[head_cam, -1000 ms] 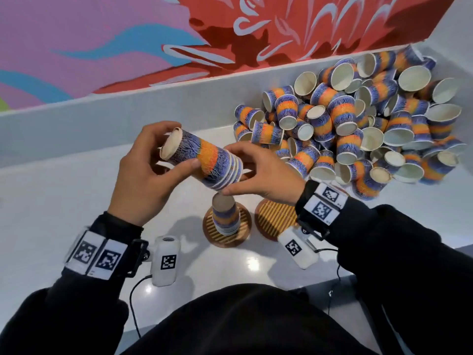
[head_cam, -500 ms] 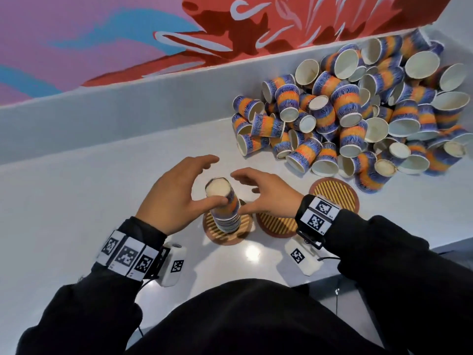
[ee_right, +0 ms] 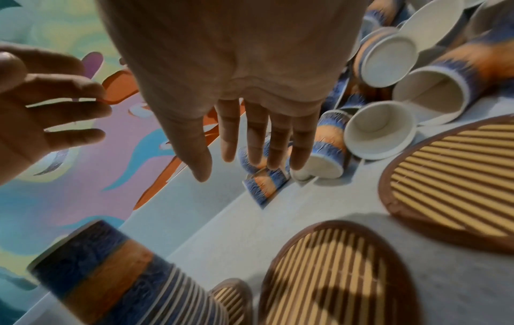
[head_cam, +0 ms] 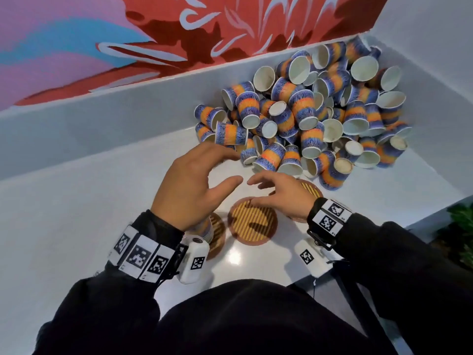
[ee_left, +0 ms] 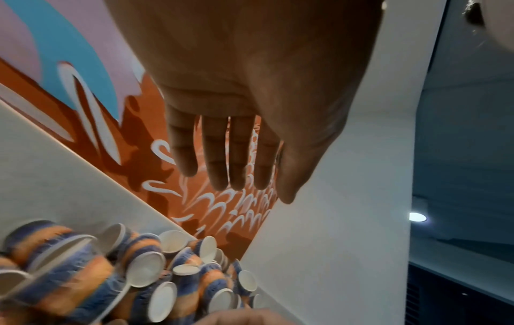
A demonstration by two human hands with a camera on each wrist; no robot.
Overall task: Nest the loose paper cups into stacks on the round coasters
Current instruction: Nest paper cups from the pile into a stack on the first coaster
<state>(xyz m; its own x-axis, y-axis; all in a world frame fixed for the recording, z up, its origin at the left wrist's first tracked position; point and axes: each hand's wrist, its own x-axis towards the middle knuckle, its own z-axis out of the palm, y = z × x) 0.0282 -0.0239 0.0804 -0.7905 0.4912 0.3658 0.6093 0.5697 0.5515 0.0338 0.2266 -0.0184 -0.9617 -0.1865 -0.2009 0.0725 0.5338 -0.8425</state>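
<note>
A big pile of loose blue-and-orange paper cups (head_cam: 307, 111) lies against the back right corner. Three round slatted coasters sit in front of it: left (head_cam: 217, 234), middle (head_cam: 252, 221) and right (head_cam: 311, 190). A nested stack of cups (ee_right: 125, 274) stands upside down on the left coaster, mostly hidden behind my left wrist in the head view. My left hand (head_cam: 217, 172) hovers open with fingers stretched towards the near edge of the pile. My right hand (head_cam: 263, 190) is open over the middle and right coasters, holding nothing.
A grey ledge (head_cam: 128, 111) runs along the back under a painted wall. A white side wall (head_cam: 422, 73) closes off the right. The table's front edge is near my body. White tabletop (head_cam: 64, 213) lies to the left of the coasters.
Both hands held the nested stack sideways, set it upside down on the left coaster, then let go. They now reach forward towards the pile.
</note>
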